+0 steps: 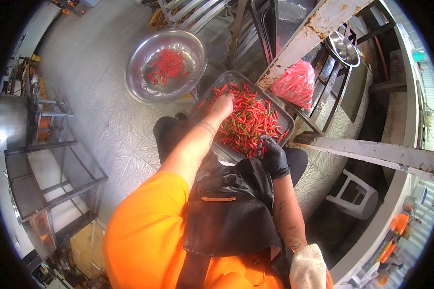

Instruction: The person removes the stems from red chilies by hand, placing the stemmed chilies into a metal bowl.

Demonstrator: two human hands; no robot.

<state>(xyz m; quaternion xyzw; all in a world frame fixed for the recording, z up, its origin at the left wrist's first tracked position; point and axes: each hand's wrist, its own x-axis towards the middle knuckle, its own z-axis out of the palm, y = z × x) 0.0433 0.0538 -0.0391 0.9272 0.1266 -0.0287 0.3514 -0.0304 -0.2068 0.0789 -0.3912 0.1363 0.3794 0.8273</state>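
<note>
A dark rectangular tray (pixel 288 115) rests on my lap, heaped with red chilli peppers (pixel 251 115), many with green stems. My bare left hand (pixel 223 104) is over the left side of the heap, its fingers curled down among the peppers; whether it grips one is hidden. At the tray's near right corner my right hand (pixel 275 157), in a black glove, has thumb and fingers bent around a red chilli pepper. Beyond the tray to the left stands a wide metal basin (pixel 135 70), with a smaller pile of red chillies (pixel 169 62) on its bottom.
A pink plastic bag (pixel 296 83) sits right of the tray, beside a rusty white metal post (pixel 311 30). A white plastic stool (pixel 365 202) lies at the right. Metal bowls (pixel 341 48) rest on a rack farther back. At left is a metal frame table (pixel 76 195).
</note>
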